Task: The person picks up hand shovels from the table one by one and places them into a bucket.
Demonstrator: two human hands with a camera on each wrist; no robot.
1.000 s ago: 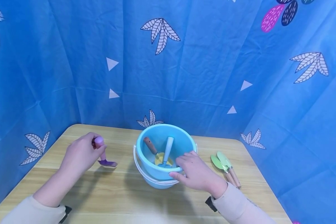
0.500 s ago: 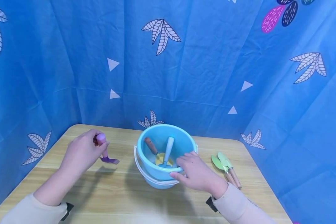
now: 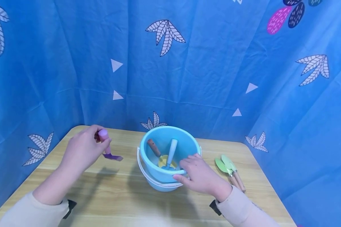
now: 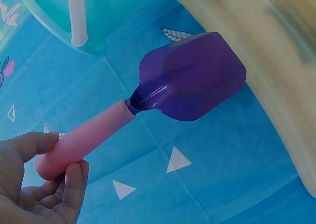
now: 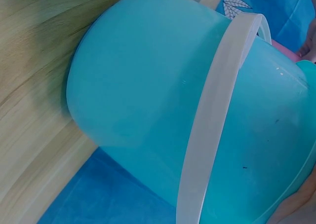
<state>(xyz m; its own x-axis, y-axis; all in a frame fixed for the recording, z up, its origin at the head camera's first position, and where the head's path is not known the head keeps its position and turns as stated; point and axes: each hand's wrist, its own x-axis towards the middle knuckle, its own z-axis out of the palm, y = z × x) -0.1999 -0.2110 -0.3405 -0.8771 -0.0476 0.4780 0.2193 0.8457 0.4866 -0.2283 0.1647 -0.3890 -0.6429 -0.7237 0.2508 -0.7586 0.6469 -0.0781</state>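
My left hand [image 3: 83,148] pinches the end of a pink handle. It belongs to a small garden trowel with a purple blade [image 4: 192,78], raised above the table left of the bucket. A light blue bucket [image 3: 158,174] stands upright at mid-table. Its near right rim is gripped by my right hand [image 3: 201,175], fingers over the inside and thumb outside. Inside lean a brown-handled tool [image 3: 154,148] with a yellow head and a blue tool [image 3: 171,151]. White on the bucket's outside, the carrying handle [image 5: 210,120] hangs down toward me.
Right of the bucket, two green-bladed trowels lie side by side on the wooden table [image 3: 125,205], one darker [image 3: 221,165] and one paler [image 3: 228,162], with wooden handles. A blue patterned cloth [image 3: 199,72] hangs behind the table and at both sides.
My left hand has lifted the trowel off the tabletop area and shifted slightly right, its blade now higher. The right hand and the bucket hold their place.
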